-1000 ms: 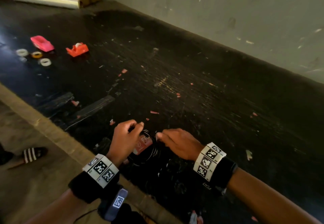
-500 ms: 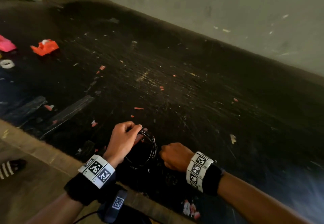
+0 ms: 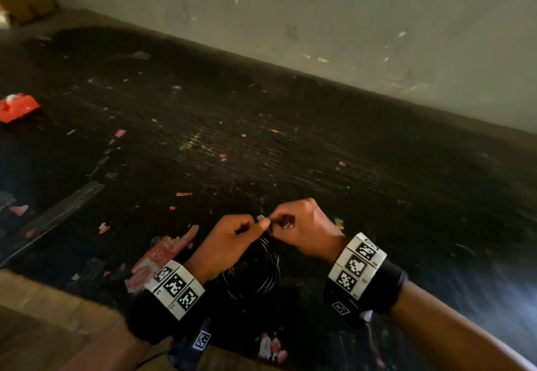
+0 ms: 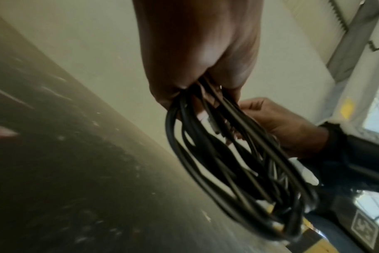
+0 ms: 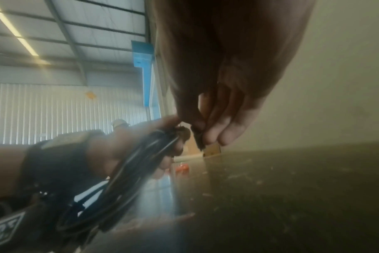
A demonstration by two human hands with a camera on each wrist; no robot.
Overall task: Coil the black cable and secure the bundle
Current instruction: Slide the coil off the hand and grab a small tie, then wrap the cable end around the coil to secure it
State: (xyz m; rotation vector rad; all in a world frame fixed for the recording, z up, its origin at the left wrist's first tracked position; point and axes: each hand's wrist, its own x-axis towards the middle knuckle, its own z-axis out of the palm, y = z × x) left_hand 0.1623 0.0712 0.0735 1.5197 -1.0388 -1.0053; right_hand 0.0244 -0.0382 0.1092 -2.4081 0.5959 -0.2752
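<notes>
Left hand (image 3: 229, 242) grips the top of the black cable (image 3: 255, 271) coil, loops bunched in curled fingers and hanging below the fist, above the near edge of the dark table (image 3: 290, 144). Right hand (image 3: 302, 225) pinches a small dark piece at the coil's top, touching the left fingertips; what it is, can't tell. Red-white packet (image 3: 157, 257) lies just left of the wrist; orange tape dispenser (image 3: 17, 106) sits far left.

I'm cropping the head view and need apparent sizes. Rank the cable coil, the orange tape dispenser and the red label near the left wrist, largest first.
1. Cable coil, though the left hand covers part.
2. Red label, close behind.
3. Tape dispenser, smallest, but farthest and cut by the frame edge.
</notes>
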